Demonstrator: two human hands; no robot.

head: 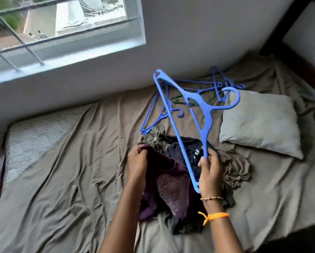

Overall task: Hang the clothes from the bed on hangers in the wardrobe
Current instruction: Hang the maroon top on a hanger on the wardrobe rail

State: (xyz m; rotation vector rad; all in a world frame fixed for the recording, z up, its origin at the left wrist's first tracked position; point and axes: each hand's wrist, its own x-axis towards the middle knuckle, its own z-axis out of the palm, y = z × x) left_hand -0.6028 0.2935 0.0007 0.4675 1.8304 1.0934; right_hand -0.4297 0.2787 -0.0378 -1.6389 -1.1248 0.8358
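The right hand (208, 172) grips a blue hanger (198, 106) by one end, held above the bed (61, 179). The left hand (137, 161) pinches a purple shirt (169, 181) atop the clothes pile (233, 167), near spare hangers (207, 84) and a pillow (260, 121).

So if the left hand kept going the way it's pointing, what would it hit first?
Probably the olive garment just beyond the left hand, which grips the maroon garment; depth is uncertain.
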